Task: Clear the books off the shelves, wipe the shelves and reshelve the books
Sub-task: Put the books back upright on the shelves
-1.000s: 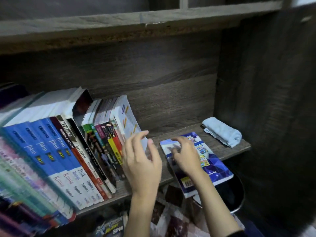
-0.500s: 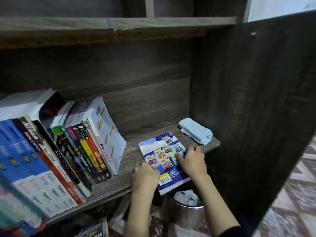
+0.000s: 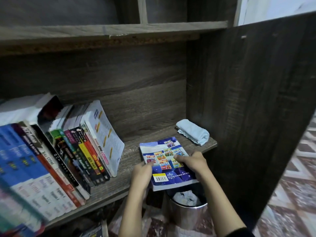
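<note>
Our left hand [image 3: 142, 175] and right hand [image 3: 193, 164] both hold the blue book [image 3: 166, 161] by its sides. A moment ago the left was at the leaning books [image 3: 77, 151]. The blue book lies on the shelf [image 3: 130, 156], poking over its edge. We think it gets stood up next.

"PEP PUBLICATIONS" on blue bk [image 3: 168, 162], "SPM" on white bk [image 3: 106, 135] spine, "CERITA HANTU" on orange spine [image 3: 93, 161]

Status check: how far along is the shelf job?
Seemingly done: a row of books leans on the shelf, the folded blue cloth set aside at its right end. In hand: left hand and right hand grip a blue book lying flat, overhanging the front edge. Left: likely standing it beside the row; whether wiping happened here is unclear.
</note>
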Available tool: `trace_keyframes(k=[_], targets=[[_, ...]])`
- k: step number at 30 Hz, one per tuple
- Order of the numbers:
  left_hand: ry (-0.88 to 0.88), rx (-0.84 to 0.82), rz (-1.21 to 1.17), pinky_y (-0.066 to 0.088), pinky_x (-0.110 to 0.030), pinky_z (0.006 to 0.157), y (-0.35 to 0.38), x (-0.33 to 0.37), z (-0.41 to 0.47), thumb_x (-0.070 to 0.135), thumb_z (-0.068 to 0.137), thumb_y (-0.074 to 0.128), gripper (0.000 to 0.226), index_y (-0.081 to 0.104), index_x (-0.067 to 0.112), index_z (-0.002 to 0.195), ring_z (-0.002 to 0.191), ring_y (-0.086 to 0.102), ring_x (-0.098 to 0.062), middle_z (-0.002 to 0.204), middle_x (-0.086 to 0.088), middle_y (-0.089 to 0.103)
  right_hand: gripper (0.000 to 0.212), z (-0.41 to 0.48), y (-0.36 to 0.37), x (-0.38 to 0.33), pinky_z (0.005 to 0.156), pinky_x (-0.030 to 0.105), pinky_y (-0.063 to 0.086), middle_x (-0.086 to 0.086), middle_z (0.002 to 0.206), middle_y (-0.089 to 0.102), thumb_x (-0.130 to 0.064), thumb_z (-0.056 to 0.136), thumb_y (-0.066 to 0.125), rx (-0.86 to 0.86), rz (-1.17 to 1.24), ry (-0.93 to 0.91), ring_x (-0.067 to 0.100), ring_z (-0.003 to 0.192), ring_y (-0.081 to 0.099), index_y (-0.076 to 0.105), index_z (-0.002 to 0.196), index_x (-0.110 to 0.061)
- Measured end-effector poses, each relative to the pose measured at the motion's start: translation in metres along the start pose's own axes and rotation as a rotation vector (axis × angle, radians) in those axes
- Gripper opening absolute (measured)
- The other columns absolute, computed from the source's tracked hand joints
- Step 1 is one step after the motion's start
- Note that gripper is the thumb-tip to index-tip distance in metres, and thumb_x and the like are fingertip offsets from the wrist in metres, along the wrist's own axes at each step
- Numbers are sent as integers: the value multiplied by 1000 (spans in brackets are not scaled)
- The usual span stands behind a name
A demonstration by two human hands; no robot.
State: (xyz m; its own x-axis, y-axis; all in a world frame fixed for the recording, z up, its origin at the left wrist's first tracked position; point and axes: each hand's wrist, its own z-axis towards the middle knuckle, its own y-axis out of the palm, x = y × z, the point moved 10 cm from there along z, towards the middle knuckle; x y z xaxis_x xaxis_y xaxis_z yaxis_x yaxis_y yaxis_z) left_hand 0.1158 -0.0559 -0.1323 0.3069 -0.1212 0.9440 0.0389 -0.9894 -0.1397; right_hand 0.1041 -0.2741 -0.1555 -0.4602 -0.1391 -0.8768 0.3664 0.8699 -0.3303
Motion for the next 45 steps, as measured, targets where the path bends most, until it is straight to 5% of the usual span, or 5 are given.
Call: trace_keyframes(k=[13, 25, 28, 36, 45], targets=[[307, -55, -260, 52, -30, 65, -9, 63, -1, 12, 101, 38, 27, 53, 28, 118, 91, 65, -15, 108, 0, 65, 41, -53, 9, -78, 77, 44, 59, 11, 103, 73, 2, 79, 70, -369, 663, -342, 29, 93, 71, 59, 116, -11], [1262, 653, 454, 28, -38, 112, -103, 178, -109, 6, 92, 41, 36, 61, 6, 122, 124, 49, -21, 123, 1, 57, 38, -85, 78, -100, 91, 35, 54, -1, 107, 73, -10, 78, 73, 28, 628, -699, 11, 100, 67, 69, 116, -8], [1217, 640, 562, -3, -28, 117, -114, 178, -106, 25, 96, 35, 40, 54, 15, 130, 137, 29, -10, 134, 6, 51, 38, -93, 101, -97, 84, 19, 52, -2, 110, 72, -9, 79, 72, 23, 672, -717, 0, 97, 66, 69, 116, -9], [1023, 482, 801, -12, -36, 114, -128, 164, -86, 75, 72, 45, 82, 27, 41, 144, 145, 2, -5, 151, 21, 21, 76, -115, 156, -97, 83, 6, 43, -21, 119, 60, -5, 70, 58, 31, 453, -897, -14, 93, 58, 40, 130, -47], [990, 471, 921, -3, -31, 113, -131, 157, -72, 44, 74, 74, 76, 37, 38, 141, 134, 16, 5, 139, 30, 26, 69, -97, 185, -105, 89, 12, 43, -8, 121, 66, -20, 70, 67, -263, 218, -904, 2, 101, 62, 50, 131, -46]])
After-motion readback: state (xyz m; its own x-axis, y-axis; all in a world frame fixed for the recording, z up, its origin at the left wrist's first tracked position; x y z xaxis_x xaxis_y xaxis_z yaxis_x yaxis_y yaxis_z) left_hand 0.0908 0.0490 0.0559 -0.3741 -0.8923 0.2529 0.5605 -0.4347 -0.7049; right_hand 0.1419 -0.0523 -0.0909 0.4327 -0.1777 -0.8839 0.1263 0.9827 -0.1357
